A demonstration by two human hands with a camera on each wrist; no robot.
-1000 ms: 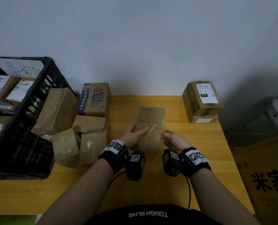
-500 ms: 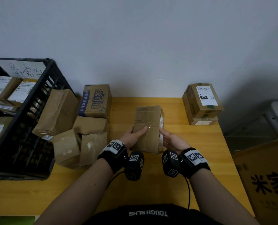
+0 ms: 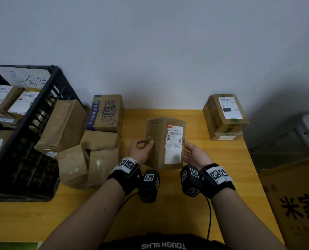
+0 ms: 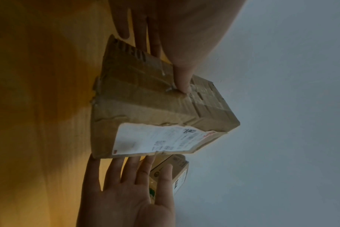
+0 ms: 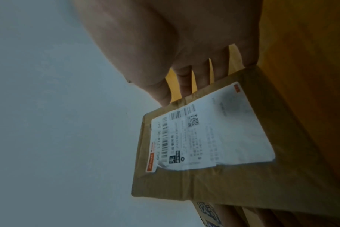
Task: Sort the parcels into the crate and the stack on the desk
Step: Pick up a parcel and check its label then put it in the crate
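- The crate (image 3: 47,98) runs off the head view's left edge, so its far side is lost.
- The fine print on the held parcel's label (image 5: 210,129) is too blurred to read.
- The right hand's fingertips (image 5: 202,79) vanish behind that parcel (image 3: 161,141).
- The printed carton (image 3: 298,204) at right is cut by the frame.
- The lower box in the stack (image 3: 224,121) is mostly hidden.

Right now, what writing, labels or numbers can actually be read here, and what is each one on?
"010": white label on the top parcel of the stack.
"TOUGH SLHS", upside down: the person's black shirt.
"米家": big carton beside the desk.
Blue Chinese print: blue-printed box, partly legible only.
Held parcel: barcode, QR code; its number too blurred to trust.
Handwritten paper in the crate: illegible.
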